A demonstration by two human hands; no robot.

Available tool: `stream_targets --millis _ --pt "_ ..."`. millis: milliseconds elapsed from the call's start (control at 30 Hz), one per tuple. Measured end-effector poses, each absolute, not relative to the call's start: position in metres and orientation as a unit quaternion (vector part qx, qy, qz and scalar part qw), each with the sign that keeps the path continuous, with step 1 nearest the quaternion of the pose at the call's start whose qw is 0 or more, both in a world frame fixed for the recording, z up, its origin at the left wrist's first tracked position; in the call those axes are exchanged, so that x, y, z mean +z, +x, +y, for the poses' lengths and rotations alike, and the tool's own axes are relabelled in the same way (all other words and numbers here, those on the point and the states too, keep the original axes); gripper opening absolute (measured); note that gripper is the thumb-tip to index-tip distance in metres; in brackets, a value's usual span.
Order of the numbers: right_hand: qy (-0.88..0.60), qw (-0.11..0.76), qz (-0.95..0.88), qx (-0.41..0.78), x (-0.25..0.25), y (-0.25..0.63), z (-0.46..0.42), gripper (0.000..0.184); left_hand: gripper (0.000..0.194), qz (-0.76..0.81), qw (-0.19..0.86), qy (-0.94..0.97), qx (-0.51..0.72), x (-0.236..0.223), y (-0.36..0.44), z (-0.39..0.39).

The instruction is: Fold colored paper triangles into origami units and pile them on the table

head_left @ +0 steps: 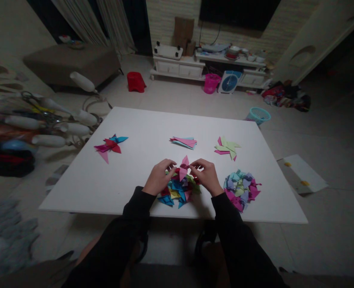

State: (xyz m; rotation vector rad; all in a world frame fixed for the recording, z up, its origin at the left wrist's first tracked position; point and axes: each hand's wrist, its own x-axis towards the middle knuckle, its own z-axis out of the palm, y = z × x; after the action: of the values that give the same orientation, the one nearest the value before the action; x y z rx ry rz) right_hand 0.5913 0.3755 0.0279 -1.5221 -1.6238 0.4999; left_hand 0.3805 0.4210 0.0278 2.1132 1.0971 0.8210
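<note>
On a white board (141,132) lie piles of folded coloured paper pieces. My left hand (159,176) and my right hand (205,174) are both pinched on a small pink folded paper piece (183,167), held just above a heap of blue, pink and yellow folded pieces (178,190) at the near edge. A second heap of pastel and magenta pieces (241,188) sits just right of my right hand. Further back lie a magenta and blue group (110,146), a pink and blue stack (183,141), and a green and pink group (226,147).
A lamp fixture with white bulbs (71,124) and clutter sit left of the board. On the floor are a white sheet (303,174) at right, a turquoise basket (258,115), a red stool (135,81), a pink bin (211,83) and a TV cabinet (195,66).
</note>
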Motion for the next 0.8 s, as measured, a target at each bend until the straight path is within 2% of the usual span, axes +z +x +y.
stream_targets --millis 233,433,800 --pt "-0.73 0.403 -0.544 0.095 0.016 0.664 0.37 0.014 0.014 0.421 0.297 0.798 0.313 0.024 0.377 0.423" --pt "-0.794 0.312 -0.521 0.009 -0.008 0.729 0.351 0.02 0.015 0.416 0.302 0.797 0.317 0.027 0.375 0.423" --pt "-0.834 0.204 -0.512 0.036 -0.03 0.753 0.341 0.025 0.014 0.418 0.306 0.796 0.312 0.03 0.371 0.423"
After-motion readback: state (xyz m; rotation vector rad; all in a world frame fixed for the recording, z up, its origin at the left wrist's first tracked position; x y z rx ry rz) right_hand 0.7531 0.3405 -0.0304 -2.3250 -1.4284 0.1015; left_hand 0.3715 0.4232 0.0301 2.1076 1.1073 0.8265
